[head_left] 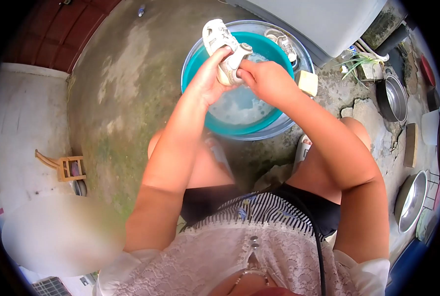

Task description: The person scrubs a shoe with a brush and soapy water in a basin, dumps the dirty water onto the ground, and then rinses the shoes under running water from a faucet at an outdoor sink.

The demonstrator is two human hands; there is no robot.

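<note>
We have the shoe (220, 42) above the basin (244, 130), long axis running far-left to near-right. Left hand (209, 79): grip closed round the near half, thumb on top, far end jutting free beyond. Right hand (271, 84): fingertips pinched at the shoe's right edge, just near of the strap (238, 56); ours nearer that side.

Basin (244, 132) in metal tub (274, 129), chair (72, 168) left.
</note>
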